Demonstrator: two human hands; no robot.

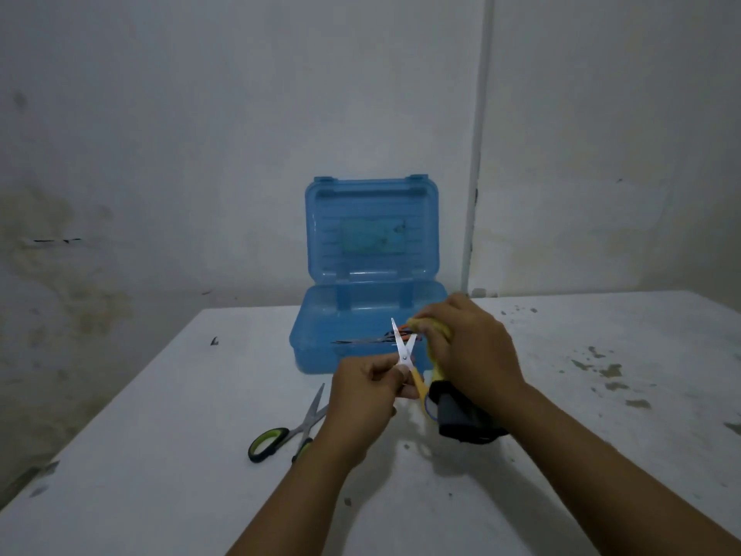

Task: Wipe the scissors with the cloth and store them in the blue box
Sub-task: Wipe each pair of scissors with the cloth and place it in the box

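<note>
My left hand [363, 399] grips small yellow-handled scissors [405, 353] with their blades spread open and pointing up. My right hand [469, 347] is closed on a yellow cloth [435, 369] held against the right blade. The blue box [320, 339] stands just behind my hands with its lid [371, 230] upright; dark and orange scissors [385, 338] lie inside it. Green-handled scissors [286, 429] rest on the table to the left of my left wrist.
A dark grey and black roll [461, 419] lies on the white table [160, 435] under my right wrist. The table has scuffed patches at the right. A stained wall and a vertical pipe [475, 154] stand behind the box.
</note>
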